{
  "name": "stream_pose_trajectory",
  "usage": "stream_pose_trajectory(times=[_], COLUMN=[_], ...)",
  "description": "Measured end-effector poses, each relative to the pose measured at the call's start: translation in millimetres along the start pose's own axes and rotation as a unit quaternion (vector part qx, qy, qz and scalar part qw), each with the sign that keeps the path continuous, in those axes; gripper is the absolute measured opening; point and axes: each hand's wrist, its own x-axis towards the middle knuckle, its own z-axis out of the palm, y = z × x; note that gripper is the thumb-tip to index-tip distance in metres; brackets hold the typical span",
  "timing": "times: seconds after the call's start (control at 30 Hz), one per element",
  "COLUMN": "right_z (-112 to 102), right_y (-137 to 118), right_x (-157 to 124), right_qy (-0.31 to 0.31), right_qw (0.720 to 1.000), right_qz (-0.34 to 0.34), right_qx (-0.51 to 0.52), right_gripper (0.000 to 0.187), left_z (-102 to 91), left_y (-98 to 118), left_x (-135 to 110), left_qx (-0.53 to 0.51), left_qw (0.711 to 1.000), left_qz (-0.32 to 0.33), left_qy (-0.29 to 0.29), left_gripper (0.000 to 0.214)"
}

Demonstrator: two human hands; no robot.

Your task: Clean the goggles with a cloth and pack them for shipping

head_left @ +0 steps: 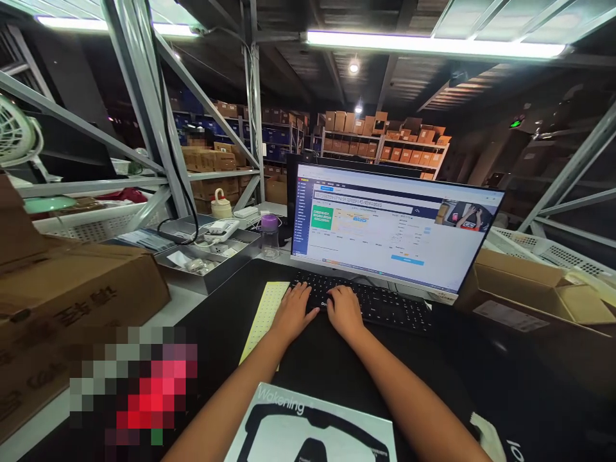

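Both of my hands rest on a black keyboard (389,305) below a lit computer monitor (356,247). My left hand (293,311) lies over the keyboard's left end, fingers stretched across the keys and thumb held out to the right. A yellow printed sheet (262,317) sits partly under that wrist. Over the middle keys is my right hand (345,309), its fingers slightly bent and holding nothing. Between my forearms, near the bottom edge, is a white box (283,427) printed "Wakening" with a dark goggle-like picture.
Left of the keyboard stand a grey tray (216,276) of small items and a purple-lidded bottle (270,237). A cardboard box (86,295) is at far left, an open carton (539,295) at right. Metal rack posts (255,115) rise behind. A pixelated patch hides part of the desk.
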Motion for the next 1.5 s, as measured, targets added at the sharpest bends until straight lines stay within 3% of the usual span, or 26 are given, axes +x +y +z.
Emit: stream_pose_trajectory(times=[0.2, 0.4, 0.53, 0.63, 0.77, 0.93, 1.03, 1.1, 1.2, 1.3, 1.5], right_z=[-3, -5, -8, -22, -65, -136, -168, -179, -179, -170, -150], right_y=[-2, -4, -6, -3, 18, 75, 124, 161, 217, 265, 327], right_x=[0, -2, -1, 5, 18, 1, -41, -77, -124, -153, -158], right_qy=[-0.006, 0.005, 0.013, 0.018, 0.014, 0.014, 0.020, 0.022, 0.041, 0.072, 0.114], right_qw=[1.000, 1.000, 1.000, 0.999, 0.999, 0.995, 0.986, 0.978, 0.963, 0.954, 0.959], right_qz=[0.007, 0.014, 0.019, 0.027, 0.040, 0.084, 0.124, 0.152, 0.198, 0.216, 0.208], right_qx=[0.003, 0.007, 0.014, 0.014, 0.000, -0.058, -0.106, -0.138, -0.178, -0.193, -0.154], right_gripper=[0.028, 0.025, 0.025, 0.027, 0.026, 0.028, 0.028, 0.025, 0.032, 0.045, 0.059], left_z=[-5.1, -14.6, -12.0, -8.2, -6.8, -6.2, -4.1, -2.1, 1.4, 3.8, 4.0], left_y=[3, 3, 8, 10, 12, 13, 11, 10, 8, 7, 2], left_x=[10, 44, 46, 37, 29, 29, 30, 30, 30, 30, 28], left_qx=[0.015, 0.040, 0.060, 0.060, 0.049, 0.026, 0.012, 0.002, -0.012, -0.019, 0.003], left_qw=[1.000, 0.999, 0.998, 0.997, 0.998, 0.998, 0.998, 0.998, 0.998, 0.998, 0.998], left_qz=[0.014, 0.024, 0.012, 0.028, 0.040, 0.043, 0.046, 0.046, 0.043, 0.037, 0.038], left_qy=[-0.009, 0.014, 0.031, 0.026, 0.020, 0.025, 0.031, 0.037, 0.046, 0.053, 0.055], left_gripper=[0.066, 0.050, 0.047, 0.049, 0.050, 0.045, 0.044, 0.044, 0.042, 0.042, 0.048])
